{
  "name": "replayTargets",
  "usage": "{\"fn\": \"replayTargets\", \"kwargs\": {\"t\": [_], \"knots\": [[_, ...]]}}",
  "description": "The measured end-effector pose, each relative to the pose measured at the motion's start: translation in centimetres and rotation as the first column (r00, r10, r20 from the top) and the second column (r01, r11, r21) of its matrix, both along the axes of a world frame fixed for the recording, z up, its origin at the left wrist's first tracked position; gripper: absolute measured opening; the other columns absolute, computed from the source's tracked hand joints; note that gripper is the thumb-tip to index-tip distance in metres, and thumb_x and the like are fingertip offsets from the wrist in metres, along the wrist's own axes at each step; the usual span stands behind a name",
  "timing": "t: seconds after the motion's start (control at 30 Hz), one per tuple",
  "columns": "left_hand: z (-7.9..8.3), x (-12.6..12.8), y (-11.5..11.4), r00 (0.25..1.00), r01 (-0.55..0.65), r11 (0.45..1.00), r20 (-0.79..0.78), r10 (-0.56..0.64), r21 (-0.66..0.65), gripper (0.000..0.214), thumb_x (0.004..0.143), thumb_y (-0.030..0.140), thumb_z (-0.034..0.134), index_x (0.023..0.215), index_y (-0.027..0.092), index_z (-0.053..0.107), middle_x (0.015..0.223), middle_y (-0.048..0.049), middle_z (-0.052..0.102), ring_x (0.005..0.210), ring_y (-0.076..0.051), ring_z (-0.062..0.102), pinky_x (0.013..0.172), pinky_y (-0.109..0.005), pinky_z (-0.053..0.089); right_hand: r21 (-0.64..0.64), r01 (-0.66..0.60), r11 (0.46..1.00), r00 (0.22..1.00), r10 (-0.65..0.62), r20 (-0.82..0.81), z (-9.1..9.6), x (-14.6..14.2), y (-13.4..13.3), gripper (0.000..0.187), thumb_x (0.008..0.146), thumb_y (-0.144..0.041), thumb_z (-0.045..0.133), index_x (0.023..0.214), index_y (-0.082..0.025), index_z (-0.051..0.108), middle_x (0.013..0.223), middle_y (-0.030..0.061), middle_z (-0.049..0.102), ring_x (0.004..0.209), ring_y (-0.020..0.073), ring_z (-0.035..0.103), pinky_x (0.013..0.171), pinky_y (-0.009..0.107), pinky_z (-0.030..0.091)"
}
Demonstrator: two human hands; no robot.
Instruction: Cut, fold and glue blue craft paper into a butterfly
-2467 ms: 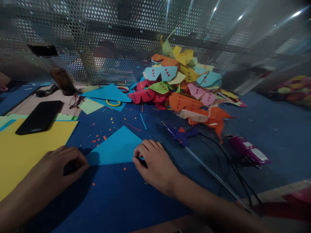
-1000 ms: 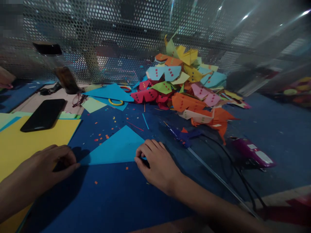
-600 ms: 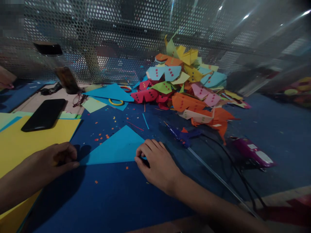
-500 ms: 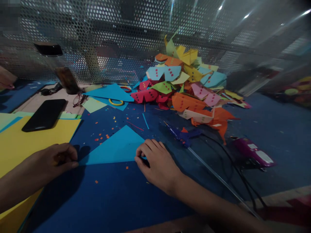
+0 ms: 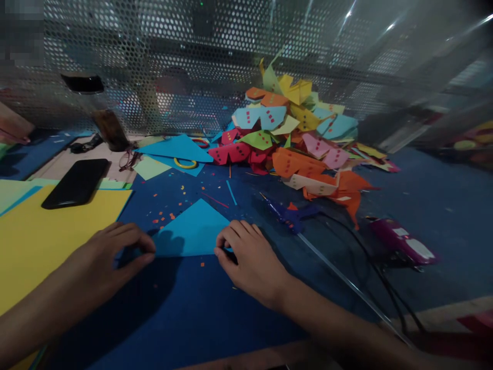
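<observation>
On the purple device [image 5: 400,240], at the right of the frame, there are pale labels, but their writing is too small for me to read. The blue paper triangle [image 5: 194,231], smooth and flat, lies in the middle of the frame on the blue counter [image 5: 231,318]. The left hand [image 5: 119,249] has its thumb and forefinger curved near together at the left corner; the right hand [image 5: 248,257] rests at the right corner. For both, I cannot tell if the grip is closed on the paper. In the upper centre rises a heap of folded papers [image 5: 300,128] (some carry rows of small red squares), before a perforated metal sheet [image 5: 173,51]. In the upper left, a transparent bottle [image 5: 110,128] with a black lid contains something brown.
</observation>
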State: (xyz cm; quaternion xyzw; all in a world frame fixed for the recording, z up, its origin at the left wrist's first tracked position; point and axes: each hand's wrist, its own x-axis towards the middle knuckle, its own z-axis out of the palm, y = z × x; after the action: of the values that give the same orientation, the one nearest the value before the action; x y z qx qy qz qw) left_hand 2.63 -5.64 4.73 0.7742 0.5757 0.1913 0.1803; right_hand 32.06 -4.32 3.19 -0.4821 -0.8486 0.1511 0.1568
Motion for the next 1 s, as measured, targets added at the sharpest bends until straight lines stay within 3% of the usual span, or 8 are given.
{"fn": "replayTargets", "kwargs": {"t": [0.13, 0.27, 0.73, 1.0], "knots": [[-1.0, 1.9, 0.5, 0.999, 0.048, 0.999, 0.009, -0.048, -0.011, 0.024, 0.087, 0.045, 0.057, 0.076, 0.028, 0.069, 0.079, -0.0022, 0.072, 0.079, -0.024, 0.065, 0.072, -0.034, 0.051, 0.008, -0.002, 1.000, 1.000, 0.002, -0.007, 0.0, 0.0, -0.1, 0.009, 0.096, -0.019, 0.064, 0.089, -0.021, 0.060, 0.100, 0.0026, 0.065, 0.096, 0.0215, 0.057, 0.085, 0.038, 0.038], [-1.9, 2.1, 0.6, 0.999, 0.006, 1.000, -0.033, -0.007, -0.017, 0.026, 0.087, 0.045, 0.056, 0.076, 0.026, 0.069, 0.076, -0.0027, 0.070, 0.075, -0.024, 0.063, 0.068, -0.034, 0.048, -0.002, -0.005, 1.000, 1.000, 0.005, -0.009, 0.0, 0.0, 0.0, 0.008, 0.096, -0.018, 0.063, 0.090, -0.021, 0.060, 0.100, 0.0024, 0.065, 0.095, 0.0209, 0.057, 0.085, 0.038, 0.038], [-2.3, 2.2, 0.2, 0.998, -0.055, 0.998, -0.022, 0.055, -0.028, 0.017, 0.083, 0.040, 0.058, 0.080, 0.027, 0.068, 0.080, -0.0037, 0.071, 0.082, -0.027, 0.064, 0.073, -0.038, 0.046, -0.012, 0.009, 1.000, 1.000, -0.009, -0.012, 0.1, 0.0, 0.0, 0.009, 0.096, -0.018, 0.063, 0.088, -0.021, 0.059, 0.099, 0.0024, 0.066, 0.095, 0.0209, 0.057, 0.085, 0.038, 0.039], [-2.1, 1.7, 0.2, 1.000, -0.022, 0.998, -0.001, 0.022, -0.060, 0.018, 0.084, 0.039, 0.056, 0.082, 0.026, 0.068, 0.084, -0.0041, 0.073, 0.084, -0.026, 0.066, 0.074, -0.037, 0.050, -0.010, 0.009, 1.000, 1.000, -0.009, -0.014, 0.1, 0.0, -0.1, 0.010, 0.095, -0.018, 0.065, 0.088, -0.021, 0.059, 0.099, 0.0021, 0.065, 0.095, 0.0208, 0.057, 0.084, 0.038, 0.038]]}}
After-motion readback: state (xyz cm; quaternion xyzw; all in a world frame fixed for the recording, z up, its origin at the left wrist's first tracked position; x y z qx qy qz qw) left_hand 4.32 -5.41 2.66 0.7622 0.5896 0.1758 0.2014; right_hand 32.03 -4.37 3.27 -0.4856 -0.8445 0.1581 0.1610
